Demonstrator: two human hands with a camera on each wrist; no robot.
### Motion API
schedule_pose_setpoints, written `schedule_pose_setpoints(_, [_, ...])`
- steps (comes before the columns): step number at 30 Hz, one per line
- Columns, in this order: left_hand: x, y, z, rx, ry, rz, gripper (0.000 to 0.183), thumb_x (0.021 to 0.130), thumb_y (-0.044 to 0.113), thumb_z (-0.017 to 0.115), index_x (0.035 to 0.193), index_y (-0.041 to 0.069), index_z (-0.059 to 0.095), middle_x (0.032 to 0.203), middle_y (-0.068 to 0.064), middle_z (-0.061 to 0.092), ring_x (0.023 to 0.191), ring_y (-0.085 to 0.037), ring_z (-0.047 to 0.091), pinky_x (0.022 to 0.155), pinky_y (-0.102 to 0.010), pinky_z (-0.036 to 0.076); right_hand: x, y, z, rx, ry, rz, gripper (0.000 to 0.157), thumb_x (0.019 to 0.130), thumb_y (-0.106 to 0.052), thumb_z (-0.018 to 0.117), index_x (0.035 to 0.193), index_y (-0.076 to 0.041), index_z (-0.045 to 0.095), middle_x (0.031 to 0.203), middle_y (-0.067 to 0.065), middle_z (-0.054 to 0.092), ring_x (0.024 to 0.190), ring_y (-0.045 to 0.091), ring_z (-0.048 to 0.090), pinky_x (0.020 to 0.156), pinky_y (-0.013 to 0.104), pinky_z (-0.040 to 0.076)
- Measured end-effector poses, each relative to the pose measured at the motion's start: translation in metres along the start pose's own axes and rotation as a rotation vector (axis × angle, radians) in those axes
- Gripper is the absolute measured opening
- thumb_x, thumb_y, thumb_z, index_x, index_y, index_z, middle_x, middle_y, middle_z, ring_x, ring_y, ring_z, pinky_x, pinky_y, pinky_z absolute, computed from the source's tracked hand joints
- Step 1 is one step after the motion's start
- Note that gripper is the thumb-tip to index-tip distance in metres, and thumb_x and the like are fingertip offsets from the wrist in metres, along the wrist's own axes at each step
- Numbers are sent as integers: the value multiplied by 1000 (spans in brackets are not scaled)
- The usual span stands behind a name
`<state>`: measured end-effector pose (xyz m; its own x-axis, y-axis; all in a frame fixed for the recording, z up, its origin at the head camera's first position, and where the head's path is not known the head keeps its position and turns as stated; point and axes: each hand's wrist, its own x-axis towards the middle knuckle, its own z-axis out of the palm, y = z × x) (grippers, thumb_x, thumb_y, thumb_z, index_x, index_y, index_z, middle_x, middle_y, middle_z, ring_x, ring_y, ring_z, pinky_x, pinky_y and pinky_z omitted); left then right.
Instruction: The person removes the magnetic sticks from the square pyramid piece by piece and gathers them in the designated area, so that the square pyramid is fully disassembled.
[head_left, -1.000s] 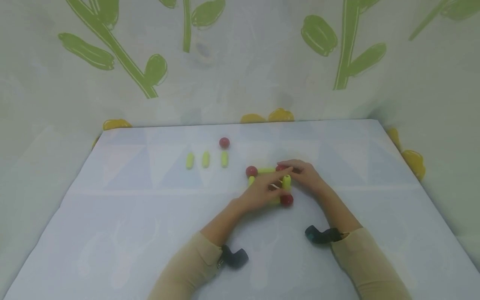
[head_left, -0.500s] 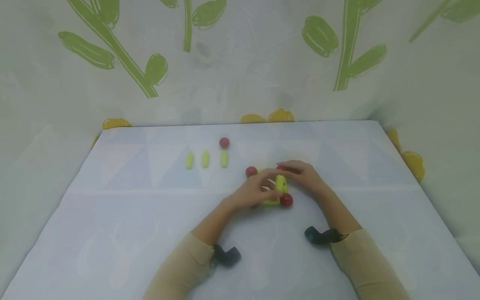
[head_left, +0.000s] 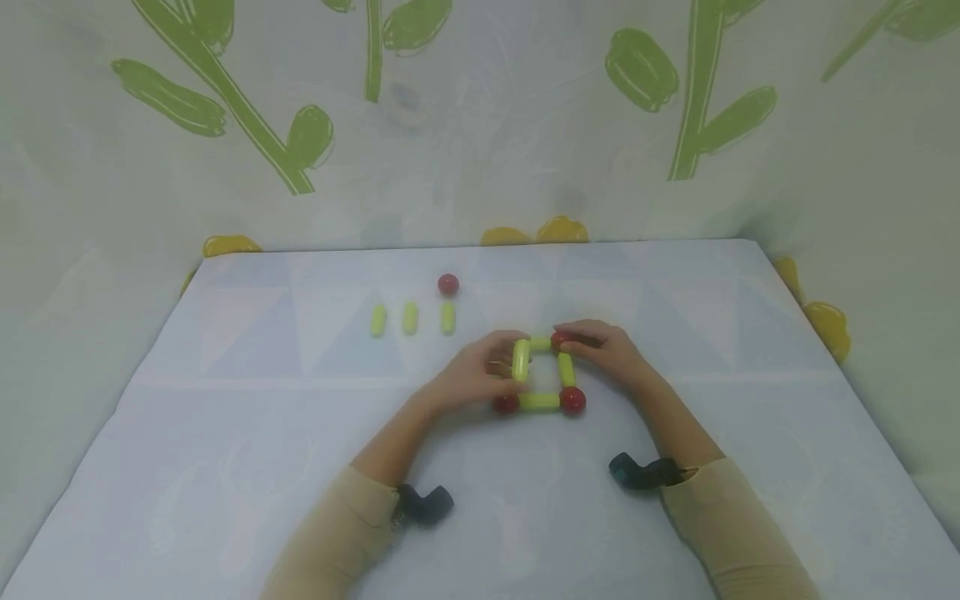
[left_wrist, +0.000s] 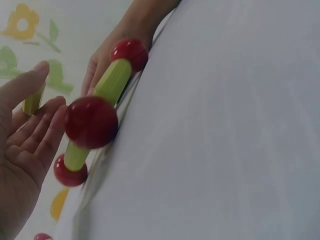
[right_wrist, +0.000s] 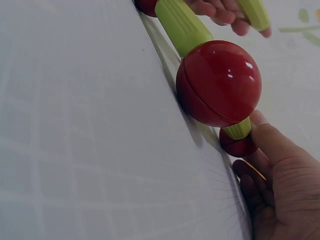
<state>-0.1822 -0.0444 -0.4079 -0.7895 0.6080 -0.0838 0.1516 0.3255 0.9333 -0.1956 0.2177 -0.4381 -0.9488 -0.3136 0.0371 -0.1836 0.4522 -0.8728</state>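
Between thumb and fingers, my left hand (head_left: 472, 371) pinches a yellow-green rod (head_left: 521, 360), raised over the left side of a square of rods and red balls. The same rod (left_wrist: 33, 102) shows in the left wrist view, apart from the balls. My right hand (head_left: 611, 348) holds the square's far right red ball (head_left: 558, 341); its thumb lies by that ball (right_wrist: 237, 145) in the right wrist view. Red balls also form the near right corner (head_left: 573, 401) and near left corner (head_left: 507, 404). The far left corner is hidden behind my left hand.
Further back on the white table (head_left: 225, 467), to the left of the square, a single red ball (head_left: 448, 285) lies beyond a yellow-green rod (head_left: 447, 317). Two more rods, a middle one (head_left: 410, 318) and a left one (head_left: 378, 320), lie beside it. A patterned wall (head_left: 480, 150) borders the table.
My left hand has moved left with the rod, from the right side of the square to its left side. My right hand stays at the far right ball.
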Motion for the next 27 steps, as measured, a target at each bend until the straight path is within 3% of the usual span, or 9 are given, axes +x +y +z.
schedule_pose_setpoints(4, [-5, -7, -11, -18, -11, 7, 63, 78, 18, 77, 134, 18, 49, 120, 0, 59, 109, -19, 58, 91, -32, 50, 0, 0, 0, -3, 3, 3, 38, 88, -25, 67, 123, -13, 63, 123, 6, 62, 124, 23, 50, 105, 45, 38])
schedule_pose_setpoints(9, [-11, -18, -27, -20, -55, 100, 62, 78, 12, 77, 134, 12, 50, 133, -3, 53, 115, -20, 54, 96, -33, 48, 0, 0, 0, 7, 2, 2, 37, 88, -24, 67, 123, -12, 63, 122, 7, 63, 123, 24, 50, 105, 46, 37])
schedule_pose_setpoints(13, [-17, -26, -40, 54, -55, 95, 60, 77, 15, 78, 131, 14, 53, 131, 0, 55, 119, -19, 53, 98, -33, 46, 0, -1, 0, 26, -3, 1, 37, 88, -24, 67, 123, -12, 63, 122, 8, 63, 123, 24, 50, 106, 46, 36])
schedule_pose_setpoints(18, [-28, -35, -54, 148, -10, 15, 58, 76, 23, 79, 128, 18, 55, 126, 3, 56, 121, -19, 52, 100, -38, 44, -1, -5, 0, 31, -8, 0, 37, 89, -21, 66, 124, -10, 62, 121, 9, 63, 124, 25, 50, 106, 46, 36])
schedule_pose_setpoints(27, [-47, -53, -78, 230, 87, 55, 57, 72, 20, 82, 124, 17, 59, 122, 1, 57, 116, -20, 52, 101, -43, 41, 0, 1, 1, 29, -2, 7, 36, 89, -20, 66, 124, -11, 62, 122, 8, 63, 123, 24, 50, 106, 45, 36])
